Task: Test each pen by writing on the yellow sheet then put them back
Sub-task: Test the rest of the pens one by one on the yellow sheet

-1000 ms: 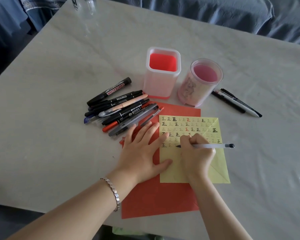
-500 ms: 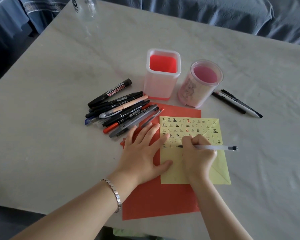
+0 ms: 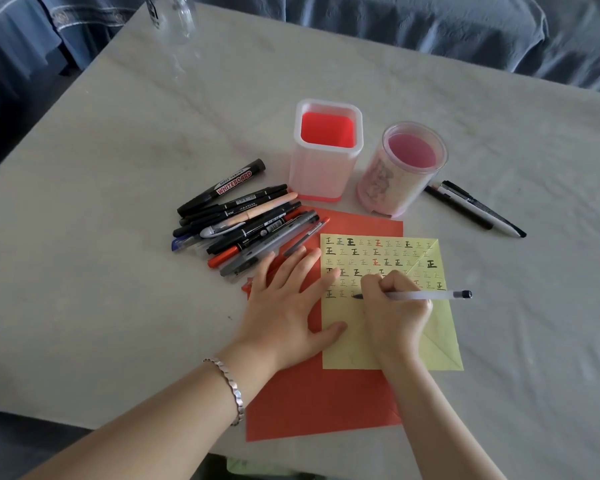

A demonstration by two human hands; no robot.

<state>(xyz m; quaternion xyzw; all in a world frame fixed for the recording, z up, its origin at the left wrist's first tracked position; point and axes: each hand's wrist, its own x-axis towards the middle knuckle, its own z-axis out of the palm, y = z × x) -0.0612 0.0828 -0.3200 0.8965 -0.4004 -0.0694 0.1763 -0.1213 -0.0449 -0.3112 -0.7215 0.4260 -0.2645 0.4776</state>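
A yellow sheet (image 3: 347, 351) covered with rows of small written characters lies on a red sheet (image 3: 309, 403). My right hand (image 3: 395, 313) grips a clear pen (image 3: 426, 295), its dark tip touching the sheet in the lowest written row. My left hand (image 3: 284, 306) lies flat, fingers spread, pressing the yellow sheet's left edge and the red sheet. A heap of several pens and markers (image 3: 239, 220) lies to the left of the sheets. Two pens (image 3: 475, 209) lie at the right of the holders.
A square white holder with a red inside (image 3: 326, 174) and a round pink holder (image 3: 395, 181) stand behind the sheets on the pale table (image 3: 84, 271). A clear bottle (image 3: 174, 19) stands at the far left edge. Blue fabric lies beyond the table.
The pen tip has shifted a little along the lowest written row. My left hand has stayed flat on the sheets. The view has tilted slightly.
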